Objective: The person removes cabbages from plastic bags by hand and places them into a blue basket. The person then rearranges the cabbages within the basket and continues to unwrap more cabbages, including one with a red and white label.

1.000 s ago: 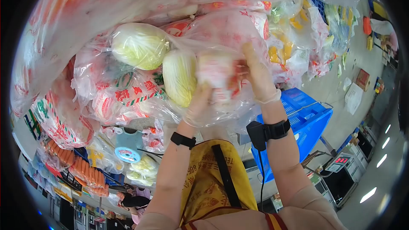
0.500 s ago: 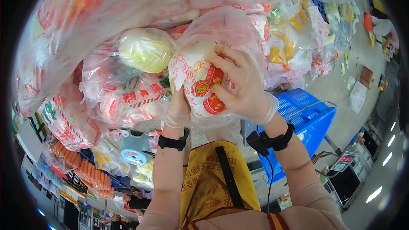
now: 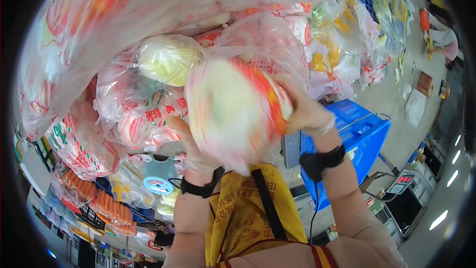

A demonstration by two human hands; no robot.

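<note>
A wrapped cabbage (image 3: 233,111) in white film with red print fills the middle of the view, blurred by motion. My left hand (image 3: 191,144), in a thin clear glove, supports it from below on the left. On its right side my right hand (image 3: 307,114), also gloved, grips it. Behind the cabbage a big clear plastic bag (image 3: 263,34) holds more wrapped cabbages, one pale green head (image 3: 168,59) showing at the left. Both wrists wear black bands, and a yellow apron (image 3: 243,213) hangs below.
A blue plastic crate (image 3: 359,139) stands on the right beside the bags. Carrots (image 3: 106,208) and a tape roll (image 3: 156,183) lie at lower left. A scale with a red display (image 3: 401,183) sits at lower right. More bagged vegetables (image 3: 342,44) pile up at upper right.
The wrapped cabbage has come out of the bag toward me, now larger and blurred. My right hand slid from its front to its right side; my left hand dropped under it.
</note>
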